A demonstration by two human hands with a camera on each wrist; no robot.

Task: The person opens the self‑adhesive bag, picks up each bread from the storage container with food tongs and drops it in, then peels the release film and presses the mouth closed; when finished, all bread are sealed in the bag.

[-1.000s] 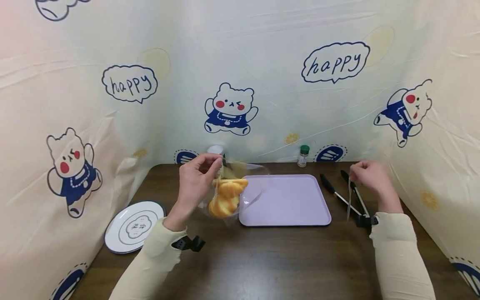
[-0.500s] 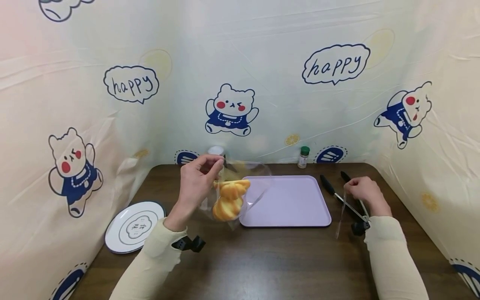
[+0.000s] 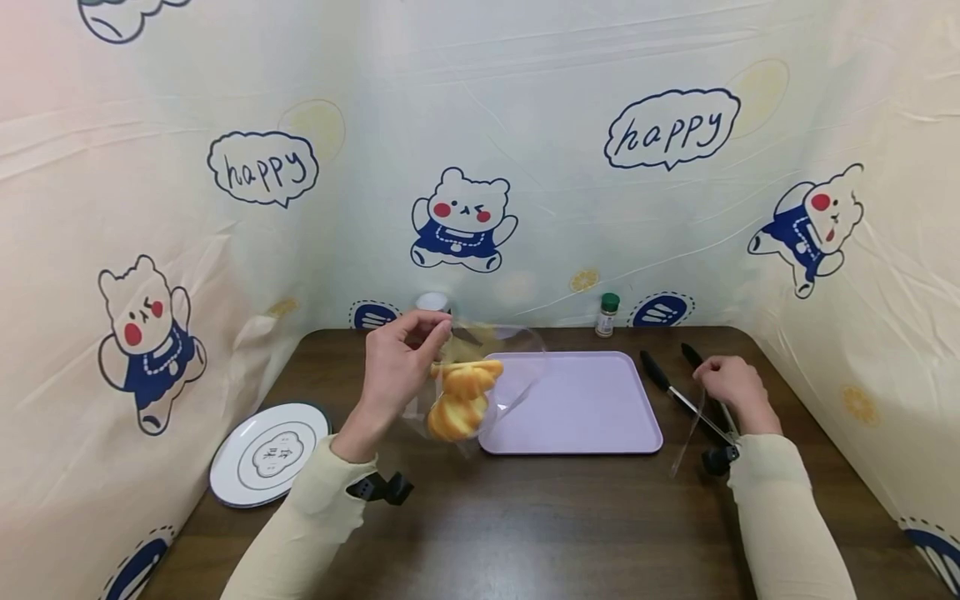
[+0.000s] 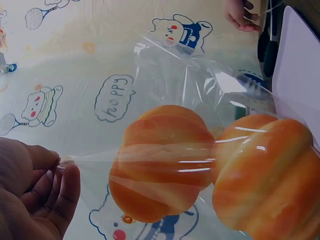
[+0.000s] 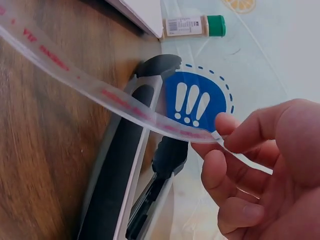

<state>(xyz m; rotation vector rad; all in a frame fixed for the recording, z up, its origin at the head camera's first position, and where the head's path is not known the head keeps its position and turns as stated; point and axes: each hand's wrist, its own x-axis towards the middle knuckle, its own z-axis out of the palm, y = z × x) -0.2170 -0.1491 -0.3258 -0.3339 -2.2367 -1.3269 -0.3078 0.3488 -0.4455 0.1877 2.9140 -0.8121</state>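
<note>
Between thumb and forefinger my left hand (image 3: 393,367) pinches the edge of a clear plastic bag (image 4: 172,75), which hangs above the table. Two golden, ridged bread rolls sit inside it, one roll (image 4: 162,165) nearer that hand and the other roll (image 4: 270,175) beside it. Over on the right, my right hand (image 3: 735,387) pinches one end of a thin clear plastic strip (image 5: 125,105) with red print. The strip's other end dangles toward the table. Black-and-silver tongs (image 5: 117,165) lie beneath this hand, partly covered by it in the head view.
A lilac tray (image 3: 573,408) lies mid-table, partly behind the bag. At the left is a white plate (image 3: 240,462) with a dark rim. A green-capped seasoning bottle (image 3: 607,317) stands at the back. Behind my left hand is a white-lidded container (image 3: 431,302). Printed cloth walls surround the table.
My right hand has moved slightly left and toward me, carrying the strip, then nearly stopped. The bag with the rolls has shifted a little right; my left hand keeps its pinch.
</note>
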